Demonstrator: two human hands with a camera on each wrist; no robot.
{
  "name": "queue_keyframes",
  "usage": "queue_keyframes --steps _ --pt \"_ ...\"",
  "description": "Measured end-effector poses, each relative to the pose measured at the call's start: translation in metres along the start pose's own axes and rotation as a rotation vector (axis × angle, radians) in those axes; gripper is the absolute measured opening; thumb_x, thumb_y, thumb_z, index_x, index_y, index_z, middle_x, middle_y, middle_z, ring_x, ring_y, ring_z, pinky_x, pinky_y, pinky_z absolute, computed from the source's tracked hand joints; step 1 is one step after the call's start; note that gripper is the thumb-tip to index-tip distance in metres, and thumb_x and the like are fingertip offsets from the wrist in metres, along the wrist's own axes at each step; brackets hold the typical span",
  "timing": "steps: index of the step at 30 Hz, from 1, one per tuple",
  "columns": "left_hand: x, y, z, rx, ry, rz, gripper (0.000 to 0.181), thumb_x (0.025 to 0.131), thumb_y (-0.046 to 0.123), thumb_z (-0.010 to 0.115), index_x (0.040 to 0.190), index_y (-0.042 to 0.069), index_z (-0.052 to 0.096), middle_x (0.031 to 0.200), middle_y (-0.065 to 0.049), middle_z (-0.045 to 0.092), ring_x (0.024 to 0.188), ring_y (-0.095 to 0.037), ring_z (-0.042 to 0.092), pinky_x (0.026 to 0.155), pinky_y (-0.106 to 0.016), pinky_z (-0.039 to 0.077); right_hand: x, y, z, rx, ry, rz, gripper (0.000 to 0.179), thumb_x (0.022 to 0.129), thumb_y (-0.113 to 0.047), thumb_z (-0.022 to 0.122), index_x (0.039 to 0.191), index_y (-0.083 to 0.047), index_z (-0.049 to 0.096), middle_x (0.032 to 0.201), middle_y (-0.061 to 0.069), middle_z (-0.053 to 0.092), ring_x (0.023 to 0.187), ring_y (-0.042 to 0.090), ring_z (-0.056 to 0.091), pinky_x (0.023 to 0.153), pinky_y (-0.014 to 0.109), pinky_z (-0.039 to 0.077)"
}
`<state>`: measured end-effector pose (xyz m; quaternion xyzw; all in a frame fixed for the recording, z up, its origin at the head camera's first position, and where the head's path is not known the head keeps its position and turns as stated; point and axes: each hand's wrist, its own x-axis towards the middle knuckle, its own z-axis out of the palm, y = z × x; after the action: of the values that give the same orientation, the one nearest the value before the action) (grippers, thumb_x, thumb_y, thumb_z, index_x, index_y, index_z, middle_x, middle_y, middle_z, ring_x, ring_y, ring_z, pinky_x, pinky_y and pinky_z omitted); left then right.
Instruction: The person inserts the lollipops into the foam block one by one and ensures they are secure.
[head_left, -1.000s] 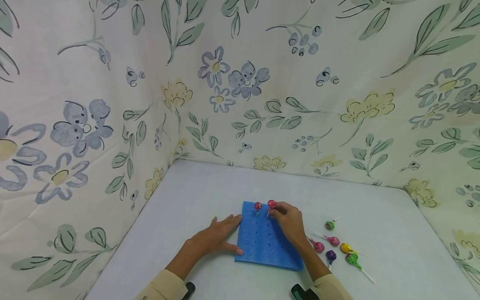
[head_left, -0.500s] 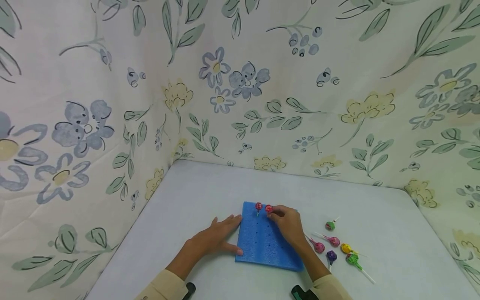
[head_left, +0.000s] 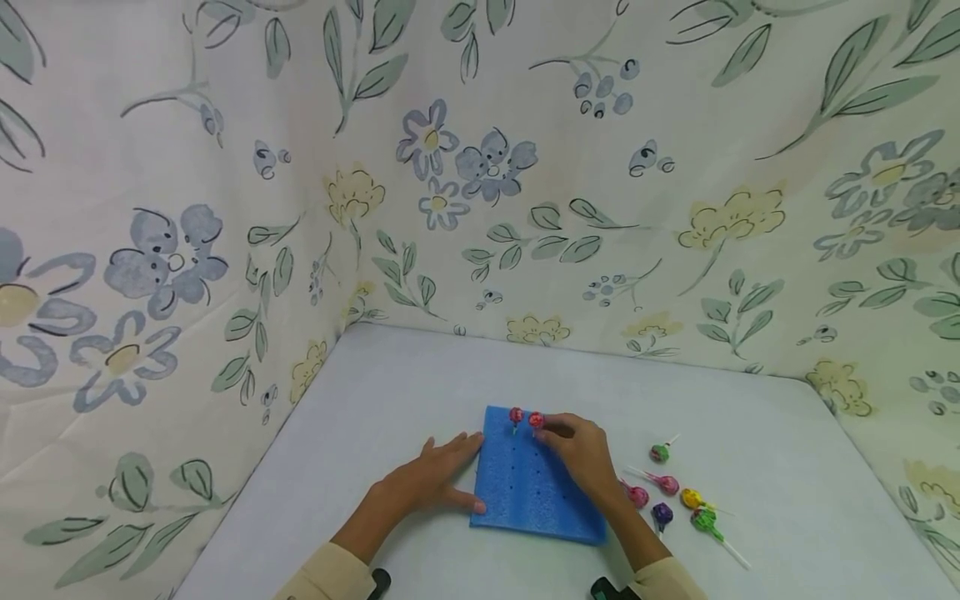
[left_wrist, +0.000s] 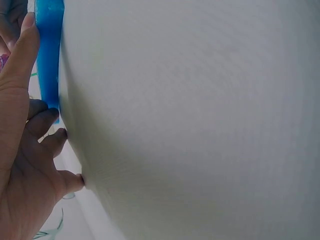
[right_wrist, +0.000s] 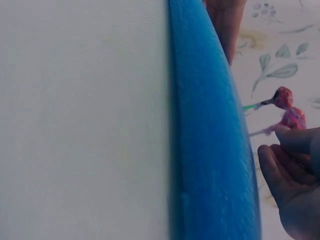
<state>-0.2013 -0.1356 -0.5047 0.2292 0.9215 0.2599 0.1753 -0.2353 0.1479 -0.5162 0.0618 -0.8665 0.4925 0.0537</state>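
Lollipop, red-wrapped, pinched in right hand over blue board, just beside second red lollipop standing there; left hand, fingers spread, touches board's left edge.
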Motion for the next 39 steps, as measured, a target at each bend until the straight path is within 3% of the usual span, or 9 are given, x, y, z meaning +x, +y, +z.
queue_keyframes --steps 11,23,29,34,39 --pt "-0.002 0.0 0.0 0.005 -0.001 -0.002 0.111 0.086 0.067 0.078 0.169 0.013 0.028 0.175 -0.005 0.03 0.163 -0.031 0.022 0.129 -0.068 0.012 -0.019 0.005 -0.043 -0.03 0.021 0.056 0.028 0.101 -0.025 0.076 0.124 -0.01 0.077 0.119 0.004 0.078 0.113 0.024 0.074 0.098 0.038 0.061" --pt "0.003 -0.006 0.004 0.02 0.011 0.002 0.113 0.085 0.07 0.076 0.17 0.015 0.026 0.175 -0.004 0.028 0.163 -0.03 0.022 0.129 -0.068 0.012 -0.048 0.005 -0.095 -0.164 0.115 0.074 0.03 0.101 -0.029 0.076 0.122 -0.008 0.077 0.114 0.005 0.08 0.105 0.023 0.077 0.084 0.014 0.056" --pt "0.003 -0.004 0.004 -0.015 0.007 -0.006 0.113 0.084 0.067 0.079 0.17 0.015 0.027 0.175 -0.005 0.029 0.164 -0.031 0.022 0.129 -0.069 0.01 -0.064 0.015 -0.121 -0.214 0.163 0.074 0.029 0.1 -0.028 0.077 0.12 -0.007 0.078 0.112 0.007 0.081 0.093 0.007 0.075 0.077 0.011 0.055" --pt "0.003 -0.002 0.003 -0.016 0.011 -0.006 0.112 0.085 0.067 0.079 0.169 0.014 0.028 0.175 -0.005 0.03 0.163 -0.031 0.022 0.128 -0.069 0.01 -0.078 0.021 -0.143 -0.234 0.189 0.123 0.031 0.098 -0.027 0.079 0.121 -0.005 0.078 0.114 0.011 0.08 0.086 -0.007 0.069 0.071 0.012 0.056" --pt "0.002 0.0 0.002 -0.016 0.011 -0.001 0.112 0.084 0.066 0.08 0.169 0.013 0.029 0.174 -0.005 0.031 0.163 -0.032 0.023 0.128 -0.07 0.01 -0.09 0.027 -0.161 -0.287 0.18 0.239 0.037 0.098 -0.028 0.079 0.124 -0.002 0.076 0.117 0.015 0.079 0.094 0.009 0.075 0.07 0.01 0.054"
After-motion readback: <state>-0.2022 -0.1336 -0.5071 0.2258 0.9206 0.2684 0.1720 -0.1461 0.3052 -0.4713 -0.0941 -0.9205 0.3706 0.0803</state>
